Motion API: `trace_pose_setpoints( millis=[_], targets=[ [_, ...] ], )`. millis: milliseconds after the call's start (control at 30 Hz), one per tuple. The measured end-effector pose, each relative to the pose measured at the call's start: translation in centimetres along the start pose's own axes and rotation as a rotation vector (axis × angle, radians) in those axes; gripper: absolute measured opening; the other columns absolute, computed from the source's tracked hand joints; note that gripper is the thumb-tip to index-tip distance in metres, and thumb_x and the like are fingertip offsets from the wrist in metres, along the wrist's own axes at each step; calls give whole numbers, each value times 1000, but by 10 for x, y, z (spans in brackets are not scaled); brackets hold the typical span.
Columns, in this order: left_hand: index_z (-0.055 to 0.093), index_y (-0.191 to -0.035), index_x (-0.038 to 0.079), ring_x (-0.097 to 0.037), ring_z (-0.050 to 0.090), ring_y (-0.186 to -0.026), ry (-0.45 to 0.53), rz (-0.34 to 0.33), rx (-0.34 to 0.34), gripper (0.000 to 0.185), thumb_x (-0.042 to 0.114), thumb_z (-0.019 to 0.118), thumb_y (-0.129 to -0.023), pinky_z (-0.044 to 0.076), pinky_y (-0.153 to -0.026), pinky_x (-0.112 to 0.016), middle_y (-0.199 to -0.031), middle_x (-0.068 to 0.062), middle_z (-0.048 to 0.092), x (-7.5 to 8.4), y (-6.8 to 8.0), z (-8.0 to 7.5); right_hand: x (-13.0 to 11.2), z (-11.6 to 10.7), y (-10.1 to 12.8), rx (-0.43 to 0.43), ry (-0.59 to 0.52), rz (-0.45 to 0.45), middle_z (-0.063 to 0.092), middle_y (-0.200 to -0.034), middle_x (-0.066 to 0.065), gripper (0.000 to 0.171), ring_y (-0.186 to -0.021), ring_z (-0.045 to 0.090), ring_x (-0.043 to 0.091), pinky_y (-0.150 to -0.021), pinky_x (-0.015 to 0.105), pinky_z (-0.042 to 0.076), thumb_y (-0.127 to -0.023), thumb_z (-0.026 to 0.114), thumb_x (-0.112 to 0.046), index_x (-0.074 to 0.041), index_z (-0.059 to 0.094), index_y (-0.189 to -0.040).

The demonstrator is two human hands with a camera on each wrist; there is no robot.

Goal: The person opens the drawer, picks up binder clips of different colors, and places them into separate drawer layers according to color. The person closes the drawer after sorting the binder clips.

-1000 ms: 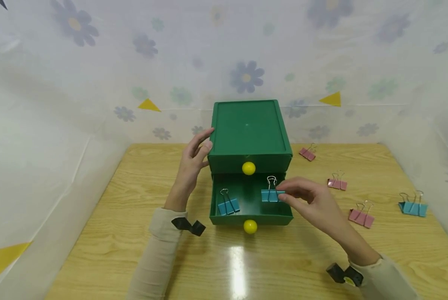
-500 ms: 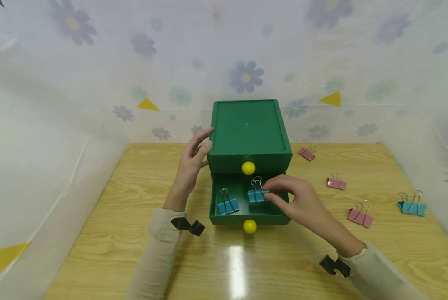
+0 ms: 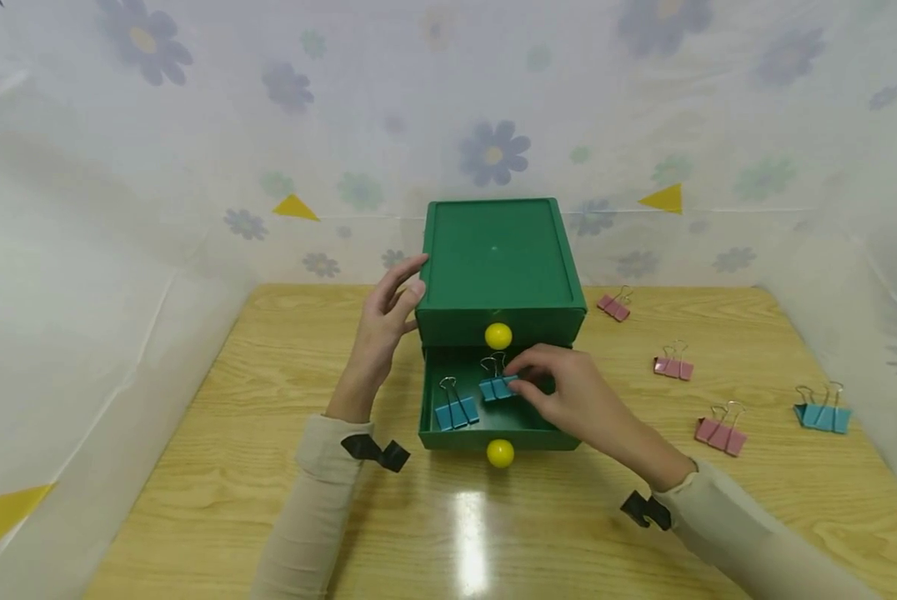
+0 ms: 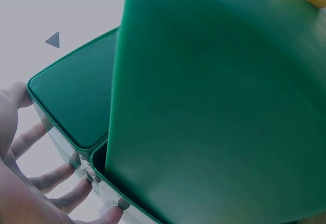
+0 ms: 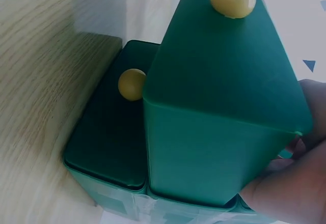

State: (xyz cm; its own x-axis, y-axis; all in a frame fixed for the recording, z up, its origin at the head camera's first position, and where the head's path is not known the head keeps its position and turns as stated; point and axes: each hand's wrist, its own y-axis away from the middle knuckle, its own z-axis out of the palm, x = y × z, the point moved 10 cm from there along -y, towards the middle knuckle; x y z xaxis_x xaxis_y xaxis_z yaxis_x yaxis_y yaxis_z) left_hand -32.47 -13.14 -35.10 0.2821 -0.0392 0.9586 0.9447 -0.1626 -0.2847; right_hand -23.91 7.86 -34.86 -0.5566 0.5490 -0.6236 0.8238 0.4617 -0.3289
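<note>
A green two-drawer box [image 3: 495, 254] has its lower drawer [image 3: 499, 439] pulled out. My left hand [image 3: 385, 321] rests against the box's left side, thumb and fingers spread; the left wrist view shows fingertips [image 4: 84, 187] touching that side. Over the drawer, my right hand [image 3: 568, 392] pinches a blue binder clip [image 3: 498, 388] by its right end, wire handles upward. Another blue binder clip [image 3: 457, 412] lies at the drawer's left, close beside it. In the right wrist view, the pulled-out drawer [image 5: 224, 147] hides most of my right hand [image 5: 298, 183].
Right of the box on the wooden table [image 3: 298, 392] lie pink binder clips: one at the back [image 3: 614, 307], one midway [image 3: 674, 367], one nearer [image 3: 721, 435]. A further blue binder clip [image 3: 823, 417] is at far right. Yellow knobs [image 3: 498, 336] stick out in front.
My right hand has carried the pinched blue binder clip leftward across the drawer, nearer the other blue clip. My left hand has stayed on the box's side.
</note>
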Motion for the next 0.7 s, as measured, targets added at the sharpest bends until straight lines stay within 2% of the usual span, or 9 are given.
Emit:
trace_pose_setpoints(
  millis=[700],
  targets=[
    [54,-150,23,-23,49,-137,24,8,-6,46,32,57,-105,42,-101,-69,-155,7,45,2,0,3,1,13,0,-3,119,29,75,-97,-1,13,-77,71,11,-69,33,58,-87,82,-6,-12,77,-97]
  ],
)
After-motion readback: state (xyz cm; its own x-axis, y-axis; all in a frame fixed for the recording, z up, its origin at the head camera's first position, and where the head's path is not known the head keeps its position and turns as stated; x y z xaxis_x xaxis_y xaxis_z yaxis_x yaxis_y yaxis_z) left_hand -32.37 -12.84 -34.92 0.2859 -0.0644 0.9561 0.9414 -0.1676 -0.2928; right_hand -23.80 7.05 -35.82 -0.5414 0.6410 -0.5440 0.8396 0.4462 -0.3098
